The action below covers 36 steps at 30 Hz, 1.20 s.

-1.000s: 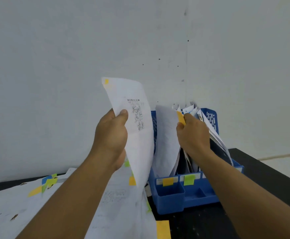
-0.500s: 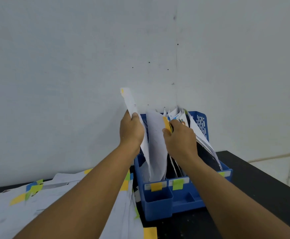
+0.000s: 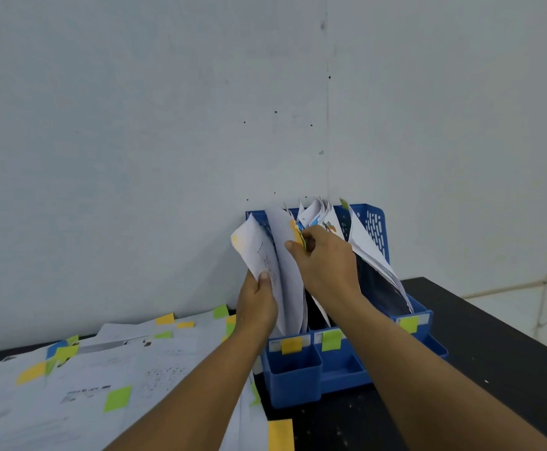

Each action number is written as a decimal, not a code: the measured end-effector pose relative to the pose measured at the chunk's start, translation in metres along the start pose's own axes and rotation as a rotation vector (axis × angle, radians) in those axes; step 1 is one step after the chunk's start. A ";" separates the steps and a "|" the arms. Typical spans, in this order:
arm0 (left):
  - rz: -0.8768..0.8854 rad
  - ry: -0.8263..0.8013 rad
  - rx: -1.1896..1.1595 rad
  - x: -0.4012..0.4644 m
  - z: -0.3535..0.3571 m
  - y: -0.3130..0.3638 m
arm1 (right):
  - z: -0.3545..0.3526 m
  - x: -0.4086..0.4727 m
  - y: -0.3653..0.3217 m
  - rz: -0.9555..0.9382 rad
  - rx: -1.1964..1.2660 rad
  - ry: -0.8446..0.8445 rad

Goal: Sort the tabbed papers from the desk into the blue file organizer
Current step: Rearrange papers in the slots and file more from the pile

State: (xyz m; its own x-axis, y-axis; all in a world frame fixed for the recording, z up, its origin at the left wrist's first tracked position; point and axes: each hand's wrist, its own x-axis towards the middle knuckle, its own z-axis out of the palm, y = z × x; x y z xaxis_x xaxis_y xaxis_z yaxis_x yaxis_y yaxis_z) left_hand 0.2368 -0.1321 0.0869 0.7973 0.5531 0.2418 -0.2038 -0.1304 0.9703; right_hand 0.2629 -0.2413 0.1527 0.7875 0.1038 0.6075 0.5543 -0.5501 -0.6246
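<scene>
Left hand point(image 3: 256, 301) pinches the yellow-tabbed sheet point(image 3: 259, 252) into the organizer point(image 3: 298, 385)'s leftmost slot; right hand point(image 3: 327, 265) fingers pinch filed papers point(image 3: 290, 255) aside. Keep that gap wide, slide it straight down.

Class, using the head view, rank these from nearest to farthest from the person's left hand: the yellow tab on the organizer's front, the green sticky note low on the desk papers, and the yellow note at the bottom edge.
From the left hand:
1. Yellow tab, just right of it on the blue file organizer.
2. Yellow note, below on the desk.
3. Green sticky note, far left on the papers.
</scene>
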 end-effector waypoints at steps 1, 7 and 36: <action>-0.010 -0.018 -0.016 0.000 -0.002 -0.002 | 0.001 -0.001 -0.001 -0.003 -0.009 -0.006; -0.001 -0.222 -0.017 -0.012 -0.035 0.005 | 0.003 -0.016 -0.007 -0.037 -0.134 -0.041; -0.021 -0.006 1.038 -0.123 -0.241 -0.093 | 0.092 -0.201 -0.021 0.088 -0.544 -0.726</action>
State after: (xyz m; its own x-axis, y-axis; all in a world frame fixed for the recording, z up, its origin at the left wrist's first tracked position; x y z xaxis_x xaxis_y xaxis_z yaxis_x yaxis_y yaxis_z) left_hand 0.0210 0.0103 -0.0351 0.7982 0.5599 0.2220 0.3980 -0.7669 0.5034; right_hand 0.1176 -0.1744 -0.0013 0.8989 0.4380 -0.0046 0.4259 -0.8764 -0.2247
